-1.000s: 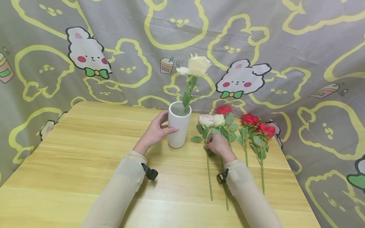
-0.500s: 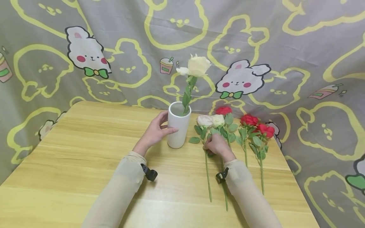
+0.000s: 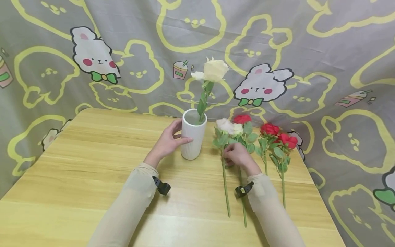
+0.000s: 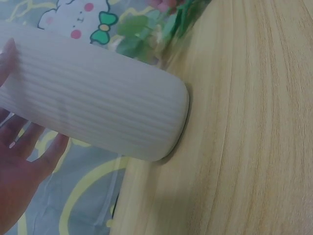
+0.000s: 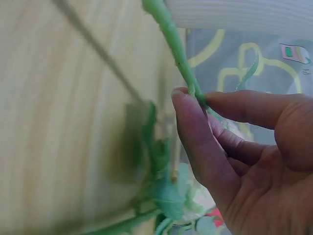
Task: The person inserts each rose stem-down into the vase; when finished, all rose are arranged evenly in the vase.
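Left hand [image 3: 166, 143]: we grip white ribbed cylindrical vase [image 3: 193, 141], seemingly steadying.
Right hand [image 3: 239, 156]: we pinch slim green stem [image 5: 173, 44].

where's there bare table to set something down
The widest bare patch of table is left of the left hand and white vase. A smaller one lies between the sleeves, in front of the vase. Crowded: right of the vase, with the right hand and flowers.

Your ribbed white vase [image 3: 196, 141] is upright, cream rose [image 3: 215, 71] kinda leaning inside; that pale pink rose [image 3: 224, 126] you're pinching's right of the vase.
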### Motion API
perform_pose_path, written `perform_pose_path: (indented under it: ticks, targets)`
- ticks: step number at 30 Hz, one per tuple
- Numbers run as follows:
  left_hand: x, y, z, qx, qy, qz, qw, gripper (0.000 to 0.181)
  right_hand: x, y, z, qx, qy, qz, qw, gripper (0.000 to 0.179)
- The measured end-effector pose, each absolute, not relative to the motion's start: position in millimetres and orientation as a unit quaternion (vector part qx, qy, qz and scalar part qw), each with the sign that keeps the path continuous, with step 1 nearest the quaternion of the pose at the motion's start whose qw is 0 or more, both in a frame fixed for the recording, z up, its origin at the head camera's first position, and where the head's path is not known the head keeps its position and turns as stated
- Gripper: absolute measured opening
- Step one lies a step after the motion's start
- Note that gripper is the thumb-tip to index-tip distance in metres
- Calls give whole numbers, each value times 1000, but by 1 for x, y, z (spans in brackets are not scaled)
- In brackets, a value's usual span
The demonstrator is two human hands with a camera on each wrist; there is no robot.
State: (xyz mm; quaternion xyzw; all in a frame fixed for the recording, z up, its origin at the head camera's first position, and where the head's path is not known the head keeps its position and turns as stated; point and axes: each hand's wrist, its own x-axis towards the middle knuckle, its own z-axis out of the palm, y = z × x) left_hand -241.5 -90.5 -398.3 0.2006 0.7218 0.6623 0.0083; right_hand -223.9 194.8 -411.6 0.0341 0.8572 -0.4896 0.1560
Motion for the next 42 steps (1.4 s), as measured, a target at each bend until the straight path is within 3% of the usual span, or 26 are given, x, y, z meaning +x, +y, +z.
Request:
perform_pose_path:
  ticks: [6,12,21,42]
  targets:
    - [-243,-90,-398,201,721,663,8,72,-222,200,-398,25,839,-525,143,24]
    - [-242,-90,-398,197,718,668,15,73,-217,200,-385,-11,838,-532,118,22]
    - [-239,-90,-392,189,717,670,29,73,-208,202,-362,-51,847,-527,47,22]
    - [-241,-90,-399,205,717,666,7,70,-191,199,-316,-112,761,-615,-174,18]
